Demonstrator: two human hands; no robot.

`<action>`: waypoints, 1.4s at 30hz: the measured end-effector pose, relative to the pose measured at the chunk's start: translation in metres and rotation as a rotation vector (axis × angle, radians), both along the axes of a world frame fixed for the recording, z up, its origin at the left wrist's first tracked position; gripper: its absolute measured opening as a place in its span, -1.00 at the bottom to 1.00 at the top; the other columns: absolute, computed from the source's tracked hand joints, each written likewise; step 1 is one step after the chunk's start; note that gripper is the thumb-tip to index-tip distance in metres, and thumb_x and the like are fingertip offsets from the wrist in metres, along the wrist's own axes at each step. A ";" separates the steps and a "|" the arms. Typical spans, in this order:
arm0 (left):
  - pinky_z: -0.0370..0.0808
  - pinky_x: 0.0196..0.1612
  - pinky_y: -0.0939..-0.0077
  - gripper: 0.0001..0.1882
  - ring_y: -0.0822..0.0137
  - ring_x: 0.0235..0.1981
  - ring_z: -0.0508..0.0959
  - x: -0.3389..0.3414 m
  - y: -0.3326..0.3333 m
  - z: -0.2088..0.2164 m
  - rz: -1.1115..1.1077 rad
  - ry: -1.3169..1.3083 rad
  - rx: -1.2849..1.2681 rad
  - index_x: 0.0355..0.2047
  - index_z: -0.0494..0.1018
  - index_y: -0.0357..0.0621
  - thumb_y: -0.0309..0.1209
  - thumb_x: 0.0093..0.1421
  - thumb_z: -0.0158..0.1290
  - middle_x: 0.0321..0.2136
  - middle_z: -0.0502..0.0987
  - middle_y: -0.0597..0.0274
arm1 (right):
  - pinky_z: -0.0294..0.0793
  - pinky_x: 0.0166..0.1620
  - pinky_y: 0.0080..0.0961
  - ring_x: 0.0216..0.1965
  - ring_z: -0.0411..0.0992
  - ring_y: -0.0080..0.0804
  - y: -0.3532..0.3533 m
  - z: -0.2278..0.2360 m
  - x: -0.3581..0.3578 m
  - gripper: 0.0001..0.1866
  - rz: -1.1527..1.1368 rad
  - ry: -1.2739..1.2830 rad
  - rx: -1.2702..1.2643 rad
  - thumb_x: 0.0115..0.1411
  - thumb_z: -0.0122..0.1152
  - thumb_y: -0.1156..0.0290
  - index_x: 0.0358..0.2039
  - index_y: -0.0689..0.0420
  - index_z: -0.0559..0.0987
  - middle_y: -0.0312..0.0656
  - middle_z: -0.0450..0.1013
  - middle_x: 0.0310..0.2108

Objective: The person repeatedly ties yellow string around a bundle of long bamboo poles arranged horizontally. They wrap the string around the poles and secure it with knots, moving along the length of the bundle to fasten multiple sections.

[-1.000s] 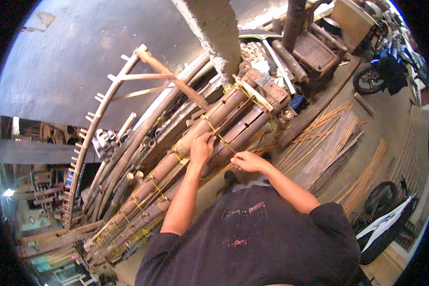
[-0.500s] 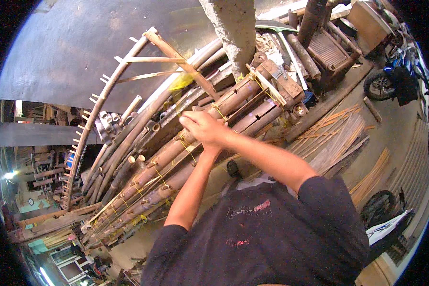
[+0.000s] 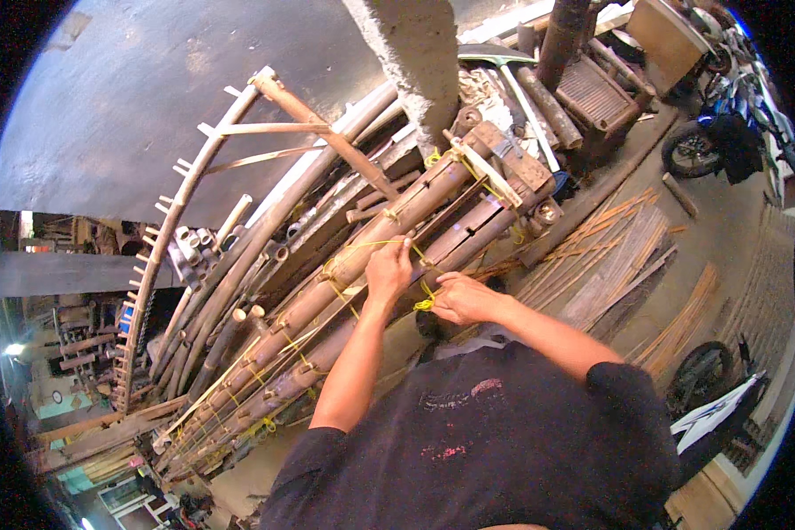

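A long bundle of thick bamboo poles [image 3: 353,265] runs diagonally from lower left to upper right, bound in places with yellow cord [image 3: 426,300]. My left hand [image 3: 389,269] rests on top of the bundle and pinches a taut strand of the cord. My right hand [image 3: 461,299] is just to its right, closed around a small bunch of the same yellow cord beside the poles. Both forearms reach up from my dark shirt at the bottom.
A curved bamboo frame [image 3: 181,221] with pegs leans at left. A concrete post [image 3: 420,62] stands behind the bundle. Split bamboo strips [image 3: 618,265] lie on the ground at right. Motorbikes stand at upper right [image 3: 724,132] and lower right [image 3: 715,415].
Half a second ago both hands were joined on top of the bundle. They have since come apart, the right hand pulling back toward me with the yellow cord.
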State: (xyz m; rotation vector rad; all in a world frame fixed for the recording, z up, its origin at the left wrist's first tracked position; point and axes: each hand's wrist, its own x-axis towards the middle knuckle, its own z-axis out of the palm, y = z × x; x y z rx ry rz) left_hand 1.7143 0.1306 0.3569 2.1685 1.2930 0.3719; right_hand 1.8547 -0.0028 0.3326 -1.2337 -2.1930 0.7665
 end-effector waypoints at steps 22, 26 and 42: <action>0.25 -0.02 -0.09 -0.80 -0.05 -0.22 0.57 0.176 -0.008 0.000 -0.037 0.088 0.037 -0.23 0.49 -0.05 -0.27 0.19 0.04 -0.36 0.60 -0.04 | 0.35 0.01 -0.25 -0.13 0.36 -0.27 -0.016 -0.031 0.128 -0.70 -1.138 2.062 -0.844 0.25 0.01 0.29 -0.09 0.18 0.44 -0.13 0.42 -0.20; 0.17 -0.13 -0.03 -0.84 0.03 -0.20 0.52 0.181 -0.015 -0.021 0.017 0.041 0.166 -0.27 0.44 -0.05 -0.33 0.16 0.07 -0.33 0.56 0.03 | 0.34 -0.03 -0.37 -0.19 0.34 -0.40 -0.005 0.012 0.118 -0.80 -1.409 2.270 -0.302 0.30 -0.06 0.26 -0.27 0.12 0.43 -0.23 0.37 -0.36; 0.20 -0.14 -0.04 -0.88 0.01 -0.17 0.49 0.174 -0.011 -0.051 0.006 -0.090 0.294 -0.31 0.50 -0.12 -0.39 0.24 -0.01 -0.29 0.55 0.09 | 0.49 -0.27 -0.32 -0.39 0.51 -0.14 0.159 0.092 0.182 -0.50 -0.089 0.631 -0.381 0.26 0.00 -0.04 -0.30 0.21 0.57 -0.01 0.54 -0.44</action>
